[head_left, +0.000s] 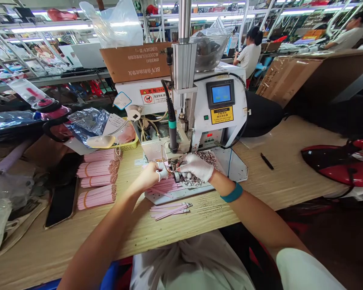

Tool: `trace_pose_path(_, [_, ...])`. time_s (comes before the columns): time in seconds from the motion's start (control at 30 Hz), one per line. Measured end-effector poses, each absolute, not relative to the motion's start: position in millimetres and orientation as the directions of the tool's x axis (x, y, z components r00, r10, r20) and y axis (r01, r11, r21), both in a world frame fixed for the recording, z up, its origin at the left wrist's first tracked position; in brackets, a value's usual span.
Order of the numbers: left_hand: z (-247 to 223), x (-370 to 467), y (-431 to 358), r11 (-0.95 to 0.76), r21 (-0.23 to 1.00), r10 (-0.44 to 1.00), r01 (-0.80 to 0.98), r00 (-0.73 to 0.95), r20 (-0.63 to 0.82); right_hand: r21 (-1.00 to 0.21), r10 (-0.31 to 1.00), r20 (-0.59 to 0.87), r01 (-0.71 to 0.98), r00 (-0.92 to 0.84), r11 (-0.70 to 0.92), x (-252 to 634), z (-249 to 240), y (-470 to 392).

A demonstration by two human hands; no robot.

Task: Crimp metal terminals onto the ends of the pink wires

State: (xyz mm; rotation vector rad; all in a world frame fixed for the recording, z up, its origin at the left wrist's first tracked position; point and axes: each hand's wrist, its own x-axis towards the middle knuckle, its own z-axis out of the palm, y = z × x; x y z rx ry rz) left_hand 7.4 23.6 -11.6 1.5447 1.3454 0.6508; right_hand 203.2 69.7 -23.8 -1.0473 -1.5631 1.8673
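Observation:
Both hands meet under the head of a white benchtop soldering machine (pixel 181 139), close to its tip. My left hand (pixel 153 175), with white covers on the fingertips, is closed in a pinch at the left of the tip; what it pinches is too small to tell. My right hand (pixel 198 167), in a white glove, pinches at the right of the tip, and its fingertips hide what is in them. Below my left hand lie loose thin pink wires (pixel 165 187) on the machine's base plate. Beside and under my right hand is a pile of small metallic-looking parts (pixel 207 159).
Banded bundles of pink wires (pixel 97 196) lie at the left, beside a phone (pixel 61 203). Several wires with small grey ends (pixel 171 210) rest at the front. A black pen (pixel 266 161) and a red-and-black device (pixel 339 165) are at the right. A yellow basket (pixel 128 146) stands behind the bundles.

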Motion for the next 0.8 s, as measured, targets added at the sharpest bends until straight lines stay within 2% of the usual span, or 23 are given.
trace_pose_path(0.37, [-7,9,24,0.099,0.886,0.95,0.453,0.222,-0.22,-0.968,0.774,-0.249,0.122,-0.583,-0.22,202,-21,67])
trace_pose_path(0.47, [-3,7,22,0.098,0.885,0.948,0.454,0.227,-0.222,-0.974,0.772,-0.225,0.14,-0.594,-0.176,207,-16,68])
trace_pose_path(0.57, [6,7,12,0.064,0.869,0.942,0.491,0.257,-0.215,-0.977,0.834,-0.129,0.214,-0.536,-0.013,222,-10,75])
trace_pose_path(0.67, [12,11,-5,0.02,0.815,0.905,0.579,0.337,-0.262,-0.895,0.889,0.037,0.38,-0.457,0.232,238,-7,83])
trace_pose_path(0.73, [13,14,-15,-0.044,0.743,0.891,0.668,0.362,-0.273,-0.805,0.878,0.112,0.475,-0.466,0.355,242,-6,85])
trace_pose_path(0.8, [11,16,-22,-0.161,0.608,0.912,0.777,0.353,-0.209,-0.733,0.865,0.135,0.539,-0.483,0.415,240,-8,84])
